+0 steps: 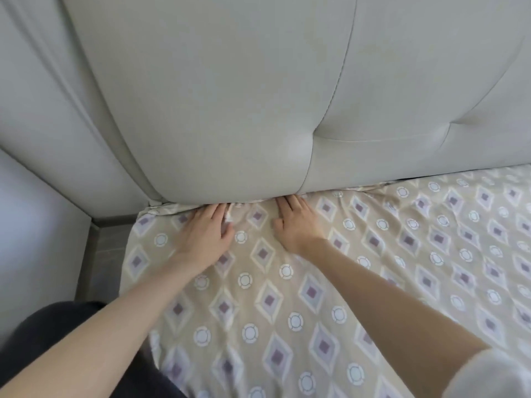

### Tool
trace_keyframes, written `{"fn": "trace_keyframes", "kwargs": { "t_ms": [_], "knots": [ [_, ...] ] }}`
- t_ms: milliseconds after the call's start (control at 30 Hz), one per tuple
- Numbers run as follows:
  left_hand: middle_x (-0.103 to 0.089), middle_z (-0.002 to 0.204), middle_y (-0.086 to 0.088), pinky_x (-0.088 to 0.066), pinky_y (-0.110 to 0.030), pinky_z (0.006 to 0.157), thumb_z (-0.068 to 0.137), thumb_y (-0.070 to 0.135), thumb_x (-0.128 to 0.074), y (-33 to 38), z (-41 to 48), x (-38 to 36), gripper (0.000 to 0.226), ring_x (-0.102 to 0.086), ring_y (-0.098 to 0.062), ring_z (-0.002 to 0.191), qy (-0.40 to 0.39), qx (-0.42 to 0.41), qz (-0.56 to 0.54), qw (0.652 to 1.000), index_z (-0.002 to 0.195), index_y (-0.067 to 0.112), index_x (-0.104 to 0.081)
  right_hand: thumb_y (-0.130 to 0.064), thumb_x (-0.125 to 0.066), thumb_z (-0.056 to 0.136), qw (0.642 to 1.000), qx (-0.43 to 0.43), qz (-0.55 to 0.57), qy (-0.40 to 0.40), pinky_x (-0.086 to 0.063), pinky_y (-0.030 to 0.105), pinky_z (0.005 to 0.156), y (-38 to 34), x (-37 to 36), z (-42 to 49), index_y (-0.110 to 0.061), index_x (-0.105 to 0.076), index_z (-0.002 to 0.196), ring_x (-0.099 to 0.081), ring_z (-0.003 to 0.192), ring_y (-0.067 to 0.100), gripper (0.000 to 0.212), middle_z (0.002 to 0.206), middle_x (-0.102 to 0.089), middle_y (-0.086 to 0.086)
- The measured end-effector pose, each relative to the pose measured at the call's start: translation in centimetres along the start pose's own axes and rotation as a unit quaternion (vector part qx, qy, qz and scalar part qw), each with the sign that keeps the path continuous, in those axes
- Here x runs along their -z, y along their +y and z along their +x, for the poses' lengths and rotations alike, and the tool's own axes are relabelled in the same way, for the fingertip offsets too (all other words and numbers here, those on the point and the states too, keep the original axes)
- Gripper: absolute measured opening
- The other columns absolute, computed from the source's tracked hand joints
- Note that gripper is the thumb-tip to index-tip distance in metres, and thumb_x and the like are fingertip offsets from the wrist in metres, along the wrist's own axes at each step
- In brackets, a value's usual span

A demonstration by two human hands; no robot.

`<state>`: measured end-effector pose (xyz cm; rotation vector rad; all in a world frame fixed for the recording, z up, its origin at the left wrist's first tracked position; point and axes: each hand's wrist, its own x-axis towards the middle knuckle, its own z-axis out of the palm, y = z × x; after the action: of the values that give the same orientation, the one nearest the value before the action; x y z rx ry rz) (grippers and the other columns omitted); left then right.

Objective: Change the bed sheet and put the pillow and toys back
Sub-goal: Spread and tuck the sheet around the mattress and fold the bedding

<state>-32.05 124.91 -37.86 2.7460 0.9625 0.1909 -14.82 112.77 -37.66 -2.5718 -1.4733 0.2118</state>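
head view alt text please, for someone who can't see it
Two bare hands, the left hand and the right hand, press flat on a beige diamond-patterned bed sheet, fingertips at the gap under a padded grey headboard. The sheet is wrinkled along that edge.

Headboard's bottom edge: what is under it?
The patterned sheet runs under the headboard, bunched there; left hand and right hand press it in. The sheet's edge and the mattress are hidden.

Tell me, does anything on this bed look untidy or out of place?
Only the sheet: it bunches in wrinkles along the headboard, where the left hand and right hand press it. Nothing looks torn or spilled.
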Motion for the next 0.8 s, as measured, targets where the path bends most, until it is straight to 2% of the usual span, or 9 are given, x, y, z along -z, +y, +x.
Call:
{"fn": "trace_keyframes", "kwargs": {
  "t_ms": [133,200,333,433,500,567,600,700,800],
  "knots": [
    [-0.056,0.123,-0.001,-0.041,-0.036,0.095,0.088,0.043,-0.045,0.0,1.4,-0.3,0.041,-0.052,-0.024,0.115,-0.034,0.034,-0.002,0.999,0.122,0.020,-0.051,-0.033,-0.033,0.092,0.995,-0.061,-0.017,-0.080,-0.040,0.036,0.089,-0.6,1.3,1.9,-0.009,-0.057,0.120,-0.047,0.119,0.031,0.044,0.125,-0.056,0.015],
    [-0.055,0.125,0.001,-0.040,-0.035,0.097,0.088,0.048,-0.044,-0.4,1.5,-0.3,0.044,-0.050,-0.022,0.117,-0.050,0.041,-0.004,0.998,0.125,0.023,-0.048,-0.035,-0.032,0.092,0.988,-0.078,-0.035,-0.125,-0.039,0.034,0.078,-1.0,1.8,2.8,-0.010,-0.062,0.109,-0.054,0.109,0.034,0.042,0.113,-0.062,0.016],
    [-0.064,0.110,-0.002,-0.047,-0.034,0.089,0.088,0.051,-0.043,-0.2,3.0,0.5,0.042,-0.058,-0.026,0.107,-0.111,0.073,-0.016,0.991,0.114,0.019,-0.051,-0.035,-0.031,0.094,0.984,-0.097,-0.028,-0.145,-0.035,0.036,0.097,-1.8,1.7,3.6,-0.013,-0.060,0.118,-0.047,0.120,0.032,0.044,0.126,-0.058,0.014],
    [-0.061,0.119,-0.008,-0.045,-0.032,0.086,0.095,0.043,-0.038,-0.6,3.3,1.5,0.038,-0.056,-0.028,0.108,-0.175,0.045,-0.040,0.983,0.122,0.019,-0.050,-0.028,-0.033,0.097,0.993,-0.059,-0.072,-0.068,-0.014,0.040,0.116,-2.8,0.4,1.7,-0.008,-0.046,0.133,-0.030,0.136,0.026,0.044,0.142,-0.044,0.011],
    [-0.063,0.117,-0.006,-0.042,-0.028,0.076,0.097,0.029,-0.042,-2.0,2.0,2.2,0.033,-0.059,-0.022,0.093,-0.147,0.045,-0.145,0.977,0.128,0.022,-0.053,-0.022,-0.039,0.096,0.998,-0.031,-0.045,-0.032,-0.004,0.042,0.119,-3.3,-0.4,0.0,-0.009,-0.031,0.145,-0.019,0.143,0.023,0.051,0.151,-0.032,0.007],
    [-0.068,0.109,0.000,-0.047,-0.028,0.077,0.095,0.018,-0.048,-4.4,-0.1,2.5,0.030,-0.062,-0.016,0.084,-0.046,0.079,-0.221,0.971,0.122,0.021,-0.062,-0.009,-0.055,0.087,0.999,0.018,-0.016,-0.037,0.003,0.042,0.120,-4.1,-1.0,-1.1,-0.011,-0.015,0.152,-0.007,0.148,0.022,0.076,0.158,-0.018,0.003],
    [-0.068,0.106,0.000,-0.049,-0.031,0.081,0.093,0.015,-0.052,-5.5,-0.9,2.5,0.025,-0.063,-0.017,0.087,0.010,0.100,-0.220,0.970,0.114,0.017,-0.066,-0.003,-0.056,0.083,0.998,0.039,-0.020,-0.036,0.004,0.040,0.121,-4.1,-1.1,-1.4,-0.011,-0.012,0.153,-0.005,0.148,0.021,0.083,0.159,-0.015,0.003],
    [-0.058,0.112,-0.010,-0.046,-0.042,0.086,0.090,0.017,-0.056,-8.8,-2.7,2.7,0.018,-0.054,-0.029,0.105,0.089,0.218,-0.158,0.959,0.105,0.010,-0.061,0.000,-0.041,0.089,0.998,0.068,-0.002,-0.003,0.002,0.030,0.120,-5.6,-1.4,-0.9,-0.012,-0.016,0.152,-0.013,0.147,0.019,0.069,0.158,-0.021,0.003],
    [-0.042,0.133,-0.019,-0.036,-0.047,0.097,0.092,0.041,-0.052,-10.9,-3.0,3.0,0.050,-0.036,-0.038,0.124,0.025,0.366,-0.159,0.917,0.130,0.008,-0.048,-0.007,-0.040,0.094,0.997,0.078,0.028,0.003,-0.010,0.026,0.117,-7.7,-1.8,-0.2,-0.012,-0.026,0.150,-0.025,0.142,0.021,0.058,0.152,-0.032,0.004]
  ]
}}
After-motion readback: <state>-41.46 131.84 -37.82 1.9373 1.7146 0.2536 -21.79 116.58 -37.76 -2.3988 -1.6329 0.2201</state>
